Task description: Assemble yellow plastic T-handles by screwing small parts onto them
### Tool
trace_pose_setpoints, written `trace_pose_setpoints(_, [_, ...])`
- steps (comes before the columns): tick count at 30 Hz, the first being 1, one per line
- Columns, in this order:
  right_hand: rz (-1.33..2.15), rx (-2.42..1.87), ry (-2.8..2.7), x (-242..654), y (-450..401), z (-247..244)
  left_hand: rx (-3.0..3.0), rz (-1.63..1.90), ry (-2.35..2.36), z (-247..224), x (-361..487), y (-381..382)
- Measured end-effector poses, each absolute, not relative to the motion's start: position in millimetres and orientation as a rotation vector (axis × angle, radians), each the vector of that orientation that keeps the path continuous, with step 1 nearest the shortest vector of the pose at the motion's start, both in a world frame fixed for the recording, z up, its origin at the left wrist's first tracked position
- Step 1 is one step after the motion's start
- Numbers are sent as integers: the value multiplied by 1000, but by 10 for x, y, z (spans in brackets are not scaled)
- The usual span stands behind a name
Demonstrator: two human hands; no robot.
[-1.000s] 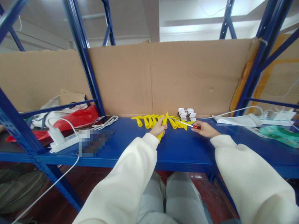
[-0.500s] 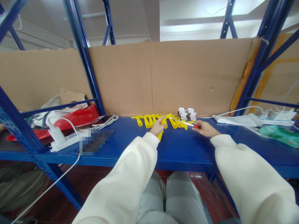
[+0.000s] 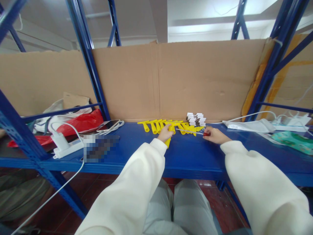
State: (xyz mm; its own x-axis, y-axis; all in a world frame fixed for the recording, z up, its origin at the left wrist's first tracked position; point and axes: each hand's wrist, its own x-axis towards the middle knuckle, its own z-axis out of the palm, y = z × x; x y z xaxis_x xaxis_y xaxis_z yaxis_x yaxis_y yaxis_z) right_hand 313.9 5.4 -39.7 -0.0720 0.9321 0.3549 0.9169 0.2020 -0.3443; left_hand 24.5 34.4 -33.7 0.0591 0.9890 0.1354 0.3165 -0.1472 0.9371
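My left hand [image 3: 165,133] is closed around a yellow T-shaped plastic piece [image 3: 168,143], whose tapered lower end sticks out below the fingers. In my right hand [image 3: 215,135] is a screwdriver [image 3: 190,131] with a red handle and a long metal shaft. The shaft points left, nearly level, and its tip is close to the yellow piece; I cannot tell whether they touch. Behind my hands, several similar yellow pieces [image 3: 146,126] lie in a row on the blue shelf [image 3: 190,153]. A stack of small white-and-dark parts [image 3: 196,119] stands at the right end of that row.
A cardboard sheet [image 3: 195,81] closes off the back. To the left are a white power strip [image 3: 65,149], cables, a phone [image 3: 108,126] and a red bag [image 3: 84,122]. On the right lie a white packet [image 3: 248,126] and a green packet [image 3: 292,141]. Blue posts rise at both sides.
The screwdriver's tip has dropped, leaving its shaft flatter and lower against the yellow pieces. My left hand has shifted slightly, still holding its piece.
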Motion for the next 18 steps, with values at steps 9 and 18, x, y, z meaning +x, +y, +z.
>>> trace_pose_setpoints(9, [-28, -1862, -2026, 3090, 6, -342, 1458, 1130, 1294, -389, 282, 411])
trace_pose_setpoints(18, [-41, -1846, -2048, 3173, 65, -387, 1601, 1138, 1357, -516, 293, 520])
